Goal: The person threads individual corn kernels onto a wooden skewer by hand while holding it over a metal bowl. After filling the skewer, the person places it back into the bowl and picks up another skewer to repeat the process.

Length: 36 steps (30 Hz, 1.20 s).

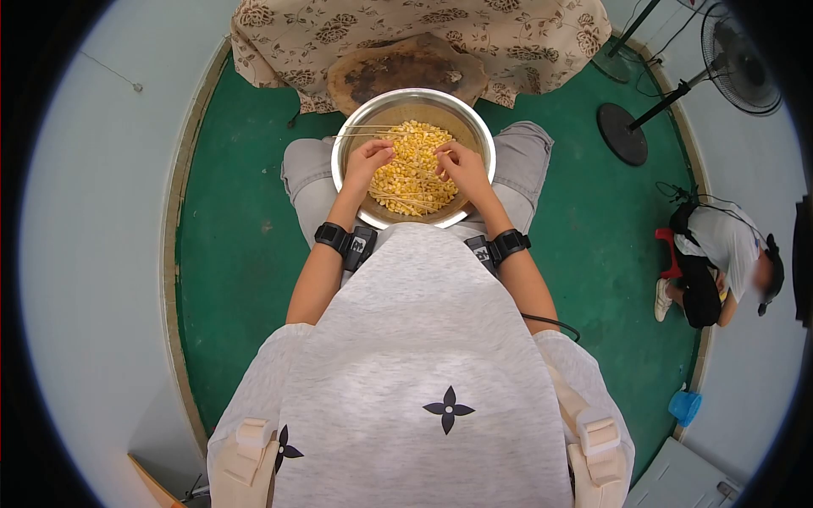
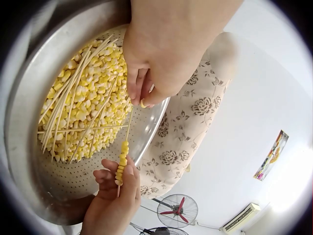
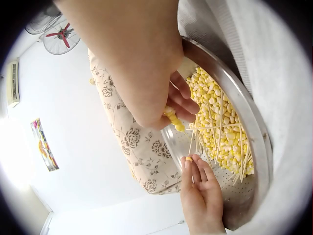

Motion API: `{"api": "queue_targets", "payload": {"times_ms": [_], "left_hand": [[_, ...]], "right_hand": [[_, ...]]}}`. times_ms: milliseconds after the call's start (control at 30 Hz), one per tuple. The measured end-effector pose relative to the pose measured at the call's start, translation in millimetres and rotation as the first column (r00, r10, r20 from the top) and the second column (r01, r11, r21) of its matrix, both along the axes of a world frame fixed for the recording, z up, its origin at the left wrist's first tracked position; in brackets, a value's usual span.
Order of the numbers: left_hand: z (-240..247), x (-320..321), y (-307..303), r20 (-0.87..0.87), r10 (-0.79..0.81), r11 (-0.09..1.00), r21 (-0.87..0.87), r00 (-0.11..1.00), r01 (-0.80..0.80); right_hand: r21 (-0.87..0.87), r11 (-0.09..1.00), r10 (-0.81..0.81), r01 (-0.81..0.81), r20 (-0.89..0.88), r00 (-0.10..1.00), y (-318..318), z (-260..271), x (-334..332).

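In the left wrist view my right hand (image 2: 115, 196) grips a thin stick (image 2: 128, 128) with a row of yellow corn kernels (image 2: 122, 161) threaded on its lower part. My left hand (image 2: 161, 58) pinches a single kernel (image 2: 143, 104) close to the stick's bare end; whether they touch I cannot tell. From the right wrist, the threaded kernels (image 3: 174, 120) show under my right hand (image 3: 142, 83), and my left hand (image 3: 203, 196) faces them with the kernel (image 3: 189, 159) at its fingertips. Both hands, left (image 1: 370, 165) and right (image 1: 466, 169), are over the bowl of loose corn (image 1: 415, 161).
The metal bowl (image 1: 489, 161) rests on the lap, with several loose sticks (image 2: 63, 110) lying across the corn. Beyond it are a wooden slab (image 1: 406, 68) and a flowered cloth (image 1: 542, 42). Fans (image 1: 741, 63) and a seated person (image 1: 720, 245) are at the right.
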<state>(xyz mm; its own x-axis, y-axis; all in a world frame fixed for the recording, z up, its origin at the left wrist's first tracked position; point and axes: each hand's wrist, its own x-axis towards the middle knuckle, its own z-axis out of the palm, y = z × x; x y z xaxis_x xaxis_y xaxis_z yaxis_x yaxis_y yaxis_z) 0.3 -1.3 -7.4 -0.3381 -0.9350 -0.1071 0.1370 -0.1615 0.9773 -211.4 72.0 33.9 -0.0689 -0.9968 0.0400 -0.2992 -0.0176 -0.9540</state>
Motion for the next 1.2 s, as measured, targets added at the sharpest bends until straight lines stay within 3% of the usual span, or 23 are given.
{"api": "queue_targets", "payload": {"times_ms": [1200], "left_hand": [[-1.5,-3.2,1.3,0.113,-0.043,0.999,0.001,0.993,0.043]], "right_hand": [[-0.024,0.999,-0.036,0.034,-0.058,0.998,-2.8,-4.8,-0.2]]}}
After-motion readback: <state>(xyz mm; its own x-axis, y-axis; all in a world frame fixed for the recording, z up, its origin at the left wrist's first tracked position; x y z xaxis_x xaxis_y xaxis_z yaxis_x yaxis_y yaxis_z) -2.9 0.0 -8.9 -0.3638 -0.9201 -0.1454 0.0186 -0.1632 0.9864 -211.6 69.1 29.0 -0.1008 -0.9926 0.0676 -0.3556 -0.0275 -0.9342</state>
